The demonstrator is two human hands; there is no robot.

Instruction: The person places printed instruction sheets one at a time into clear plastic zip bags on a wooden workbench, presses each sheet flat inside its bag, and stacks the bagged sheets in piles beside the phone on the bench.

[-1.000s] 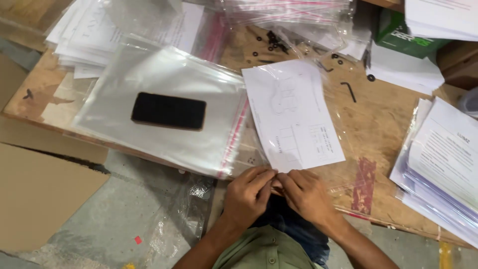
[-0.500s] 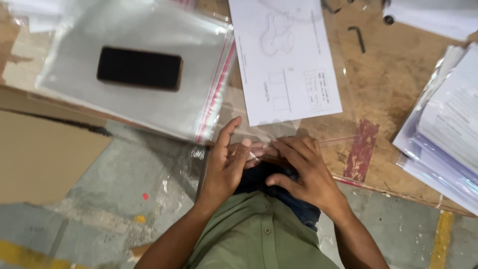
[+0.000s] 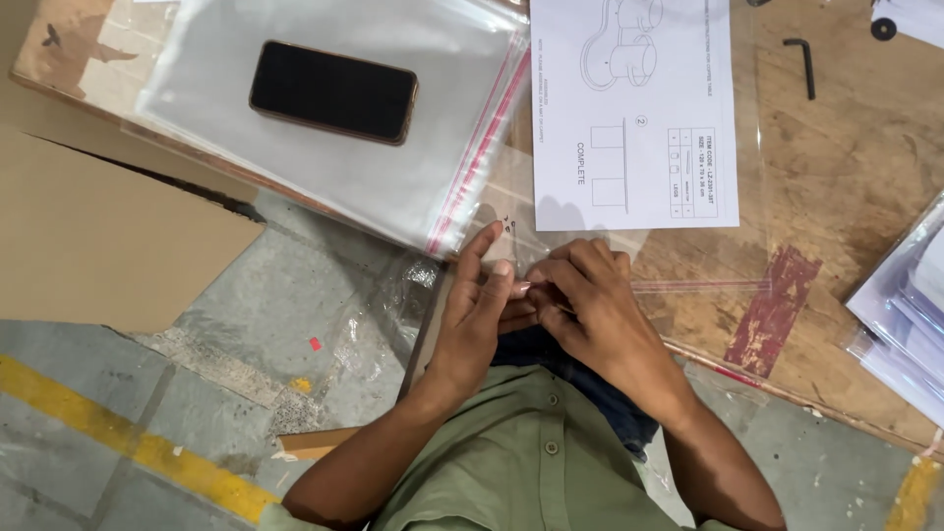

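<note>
Both hands have slid closer together at the counter edge since a moment ago. The left hand and right hand fingers pinch the clear resealable bag holding the instruction sheet, at 12 o'clock from them.

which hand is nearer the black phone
Left. The left hand is at the table's near edge, below and right of the black phone, fingers raised toward the bag stack under it. The right hand is beside it, farther right.
</note>
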